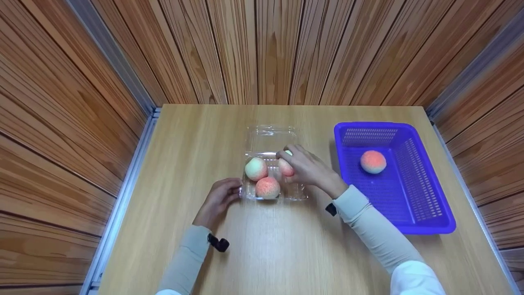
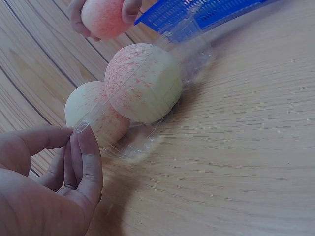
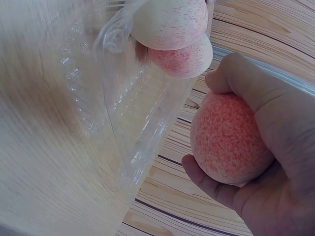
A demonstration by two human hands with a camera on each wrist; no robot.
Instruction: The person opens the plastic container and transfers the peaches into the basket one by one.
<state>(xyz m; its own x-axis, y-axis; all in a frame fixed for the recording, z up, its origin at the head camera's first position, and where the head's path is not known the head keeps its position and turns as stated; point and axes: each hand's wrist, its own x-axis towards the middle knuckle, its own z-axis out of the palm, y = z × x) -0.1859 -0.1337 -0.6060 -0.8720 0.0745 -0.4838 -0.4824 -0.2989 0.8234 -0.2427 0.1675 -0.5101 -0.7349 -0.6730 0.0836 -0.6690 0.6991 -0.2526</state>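
Note:
A clear plastic clamshell box (image 1: 294, 191) lies in the middle of the table, its lid (image 1: 272, 142) folded back at the far side. Two pink-and-cream peaches, one farther back (image 1: 256, 169) and one in front (image 1: 267, 188), sit in its left half. At the box's left edge my left hand (image 1: 220, 197) pinches the thin plastic rim between thumb and fingers (image 2: 87, 157). My right hand (image 1: 306, 166) grips a third peach (image 3: 229, 137), thumb and fingers curled round it, above the right half of the box.
To the right stands a purple plastic basket (image 1: 380, 200) with slotted walls; one more peach (image 1: 373, 162) lies in it. Wood-plank walls (image 1: 273, 53) close in the table (image 1: 184, 143) at the back and both sides.

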